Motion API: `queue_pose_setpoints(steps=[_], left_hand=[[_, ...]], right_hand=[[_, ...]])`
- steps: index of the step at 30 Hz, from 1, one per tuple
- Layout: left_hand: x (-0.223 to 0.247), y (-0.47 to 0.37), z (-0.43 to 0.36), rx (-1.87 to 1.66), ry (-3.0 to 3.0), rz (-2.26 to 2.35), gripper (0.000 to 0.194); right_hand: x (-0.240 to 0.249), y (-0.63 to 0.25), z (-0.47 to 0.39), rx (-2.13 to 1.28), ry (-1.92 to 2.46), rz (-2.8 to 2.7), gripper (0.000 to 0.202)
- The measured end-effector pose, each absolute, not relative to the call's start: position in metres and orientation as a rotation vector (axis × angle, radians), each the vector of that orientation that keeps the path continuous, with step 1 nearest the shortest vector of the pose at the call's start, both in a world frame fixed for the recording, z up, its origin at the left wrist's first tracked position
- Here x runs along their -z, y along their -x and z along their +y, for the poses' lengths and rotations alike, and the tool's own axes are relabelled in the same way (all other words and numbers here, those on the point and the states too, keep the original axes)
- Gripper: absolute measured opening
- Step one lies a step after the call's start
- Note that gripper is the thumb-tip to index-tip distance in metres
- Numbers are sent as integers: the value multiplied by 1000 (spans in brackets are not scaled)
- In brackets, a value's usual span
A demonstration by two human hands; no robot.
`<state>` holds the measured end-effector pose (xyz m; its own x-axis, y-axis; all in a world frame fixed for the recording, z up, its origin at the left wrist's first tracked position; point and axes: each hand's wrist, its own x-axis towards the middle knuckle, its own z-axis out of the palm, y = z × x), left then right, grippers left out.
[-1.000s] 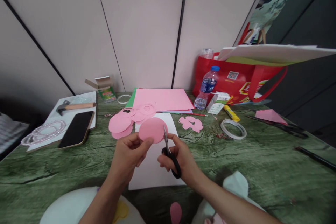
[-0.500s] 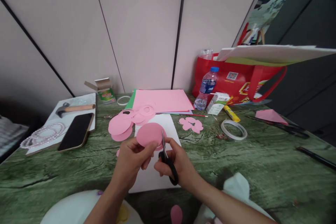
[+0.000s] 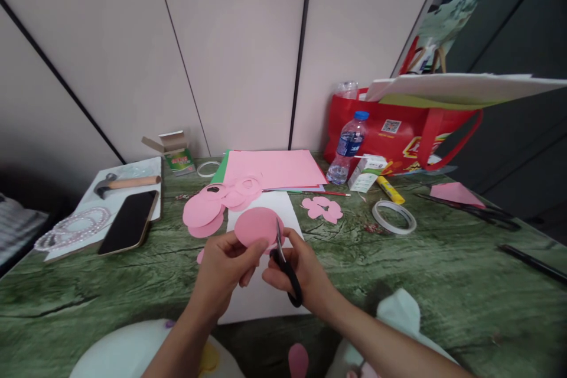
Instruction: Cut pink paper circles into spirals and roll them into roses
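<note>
Pinched between the thumb and fingers of my left hand [image 3: 228, 269] is a pink paper circle [image 3: 257, 226], held above a white sheet of paper [image 3: 248, 301]. My right hand [image 3: 305, 271] grips black-handled scissors [image 3: 287, 271], whose blades lie against the circle's right edge. A second pink layer shows just under that edge. Beyond my left hand lie more pink paper circles and rings [image 3: 204, 209], overlapping one another. To the right of the sheet rests a flower-shaped pink cutout [image 3: 322, 209].
Pink card sheets [image 3: 274, 168] lie at the back. A water bottle [image 3: 349, 147], a small carton [image 3: 367, 172], a glue stick [image 3: 390, 190] and a tape roll [image 3: 394, 217] stand or lie right, before a red bag [image 3: 376, 124]. Left are a phone [image 3: 128, 222], hammer [image 3: 128, 183] and beads [image 3: 73, 227].
The pink circle has shifted slightly to the right in my left hand's grip. The scissors have tilted a little, still at the circle's right edge.
</note>
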<state>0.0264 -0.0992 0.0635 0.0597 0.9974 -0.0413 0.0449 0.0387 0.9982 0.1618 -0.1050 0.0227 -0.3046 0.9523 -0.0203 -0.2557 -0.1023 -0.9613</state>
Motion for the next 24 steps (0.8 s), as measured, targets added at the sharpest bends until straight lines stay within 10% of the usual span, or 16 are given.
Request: queue_pose_setpoints(steps=[24], left_hand=[[-65, -27, -99, -1138, -1270, 1208, 25]], right_hand=[[-18, -160, -106, -1592, 911, -1203, 63]])
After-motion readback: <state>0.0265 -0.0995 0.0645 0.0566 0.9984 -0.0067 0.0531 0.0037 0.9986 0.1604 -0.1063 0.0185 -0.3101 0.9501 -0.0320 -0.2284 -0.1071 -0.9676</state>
